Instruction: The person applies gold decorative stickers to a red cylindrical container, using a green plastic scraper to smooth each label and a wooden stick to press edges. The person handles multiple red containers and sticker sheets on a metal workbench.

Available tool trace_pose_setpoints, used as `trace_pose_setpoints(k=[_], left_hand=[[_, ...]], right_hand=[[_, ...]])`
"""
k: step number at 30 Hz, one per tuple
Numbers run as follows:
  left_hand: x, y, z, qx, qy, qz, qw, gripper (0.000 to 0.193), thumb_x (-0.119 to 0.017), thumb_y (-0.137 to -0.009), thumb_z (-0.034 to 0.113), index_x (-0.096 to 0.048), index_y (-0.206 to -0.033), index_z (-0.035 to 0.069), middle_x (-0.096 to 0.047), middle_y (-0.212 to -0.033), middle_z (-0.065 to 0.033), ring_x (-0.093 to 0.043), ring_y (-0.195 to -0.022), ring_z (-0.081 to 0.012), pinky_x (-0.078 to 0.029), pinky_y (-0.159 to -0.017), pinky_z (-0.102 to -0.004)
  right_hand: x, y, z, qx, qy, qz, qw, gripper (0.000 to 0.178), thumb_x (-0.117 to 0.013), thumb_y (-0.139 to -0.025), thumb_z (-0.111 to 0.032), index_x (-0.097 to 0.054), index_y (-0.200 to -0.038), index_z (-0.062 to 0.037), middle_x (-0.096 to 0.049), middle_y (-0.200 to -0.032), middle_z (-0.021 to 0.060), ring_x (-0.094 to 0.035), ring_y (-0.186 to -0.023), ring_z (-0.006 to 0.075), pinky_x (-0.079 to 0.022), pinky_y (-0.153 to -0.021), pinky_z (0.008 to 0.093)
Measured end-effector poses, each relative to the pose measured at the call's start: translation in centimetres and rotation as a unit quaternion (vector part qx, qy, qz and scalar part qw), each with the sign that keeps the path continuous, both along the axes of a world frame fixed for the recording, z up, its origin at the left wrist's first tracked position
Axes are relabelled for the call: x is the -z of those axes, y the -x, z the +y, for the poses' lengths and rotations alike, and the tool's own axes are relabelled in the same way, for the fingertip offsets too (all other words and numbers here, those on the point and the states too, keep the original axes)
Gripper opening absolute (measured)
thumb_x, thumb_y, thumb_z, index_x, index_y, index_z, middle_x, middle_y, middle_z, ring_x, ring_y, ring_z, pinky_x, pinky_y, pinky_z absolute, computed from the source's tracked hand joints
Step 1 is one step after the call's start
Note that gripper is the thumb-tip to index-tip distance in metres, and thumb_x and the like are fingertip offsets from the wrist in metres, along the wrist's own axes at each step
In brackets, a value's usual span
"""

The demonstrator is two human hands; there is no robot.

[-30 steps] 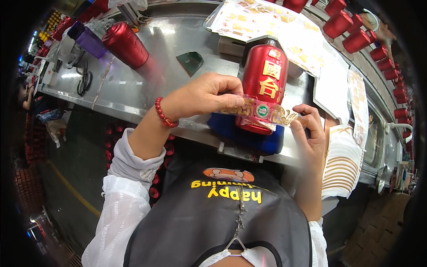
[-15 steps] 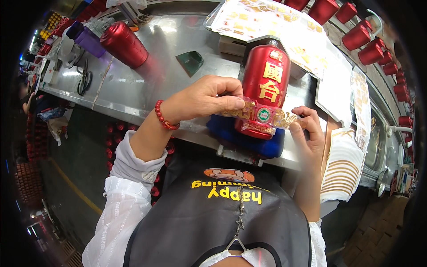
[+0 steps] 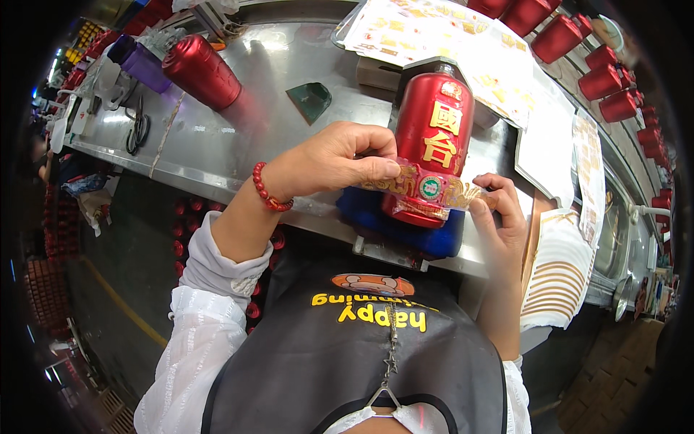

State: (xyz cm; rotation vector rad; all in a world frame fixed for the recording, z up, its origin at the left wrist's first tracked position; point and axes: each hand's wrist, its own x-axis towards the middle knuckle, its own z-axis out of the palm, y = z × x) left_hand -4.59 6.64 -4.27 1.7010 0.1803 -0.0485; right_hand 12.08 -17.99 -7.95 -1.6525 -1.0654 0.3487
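A red bottle [image 3: 432,108] with raised gold characters lies tilted away from me, its base toward me, on a blue cloth-like pad [image 3: 354,210]. Across its lower front stretches a clear decal strip [image 3: 410,186] with gold ornaments and a round green-and-white emblem. My left hand [image 3: 347,155], with a red bead bracelet on the wrist, pinches the strip's left end between thumb and forefinger. At the other end, the thumb and fingers of my right hand [image 3: 502,213] pinch the strip beside the bottle's right side. Whether the strip's middle touches the bottle, I cannot tell.
Left on the metal table [image 3: 253,145] are another red bottle [image 3: 202,72], a purple bottle [image 3: 141,64], black scissors [image 3: 137,130] and a dark green flat piece [image 3: 311,101]. Decal sheets [image 3: 441,32] lie behind; gold-striped white sheets [image 3: 557,275] sit at right. Red bottles [image 3: 557,37] line the far right.
The red bottles along the far right have shifted position in their row. Both hands, the strip and the bottle in front of me have hardly moved.
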Motion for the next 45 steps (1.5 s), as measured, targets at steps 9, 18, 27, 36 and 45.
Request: trace_pose_setpoints(k=[9,18,27,36,45], left_hand=[[0.0,-0.1,0.1,0.005,-0.051,-0.013,0.999,0.023,-0.065,-0.099,0.023,-0.059,-0.09,0.002,-0.057,-0.081,0.0022,-0.051,-0.077,-0.0057,-0.044,-0.068,-0.0242],[3.3,1.1,-5.1,-0.212,-0.221,-0.188,0.933,0.069,-0.07,-0.09,0.05,-0.046,-0.136,0.005,-0.051,-0.13,-0.0199,-0.046,-0.124,-0.0346,-0.034,-0.11,-0.0433],[4.8,1.0,-4.3,-0.162,-0.196,-0.197,0.947,0.084,-0.077,-0.086,0.045,-0.035,-0.146,0.005,-0.041,-0.143,-0.0184,-0.039,-0.135,-0.0331,-0.03,-0.115,-0.0426],[5.3,1.1,-4.4,-0.142,-0.158,-0.207,0.955,0.087,-0.075,-0.089,0.04,-0.028,-0.151,0.001,-0.035,-0.151,-0.0167,-0.033,-0.141,-0.029,-0.023,-0.119,-0.0414],[5.2,1.5,-4.2,-0.155,-0.117,-0.219,0.956,0.071,-0.073,-0.089,0.026,-0.037,-0.147,0.003,-0.043,-0.146,-0.018,-0.038,-0.136,-0.0301,-0.027,-0.117,-0.0408]], right_hand=[[0.1,-0.1,0.1,0.022,0.026,-0.023,0.999,0.008,-0.066,-0.089,-0.005,-0.062,-0.09,0.0015,-0.061,-0.108,0.0145,-0.059,-0.093,0.0193,-0.046,-0.08,0.029],[0.3,2.8,-1.2,-0.021,-0.042,-0.257,0.965,0.061,-0.064,-0.068,0.014,-0.07,-0.124,-0.0099,-0.053,-0.124,0.0149,-0.054,-0.114,0.0341,-0.047,-0.097,0.0423],[1.3,4.0,-0.4,-0.009,-0.05,-0.246,0.968,0.068,-0.068,-0.063,0.014,-0.072,-0.124,-0.0163,-0.053,-0.126,0.0127,-0.053,-0.115,0.0357,-0.047,-0.099,0.0442],[1.1,3.9,-0.4,-0.017,-0.038,-0.265,0.963,0.068,-0.066,-0.062,0.015,-0.072,-0.123,-0.0154,-0.055,-0.125,0.013,-0.053,-0.115,0.036,-0.047,-0.099,0.0449],[0.9,4.1,0.4,-0.015,-0.079,-0.301,0.95,0.067,-0.066,-0.062,0.015,-0.072,-0.122,-0.0149,-0.055,-0.124,0.0131,-0.054,-0.115,0.0356,-0.047,-0.098,0.044]])
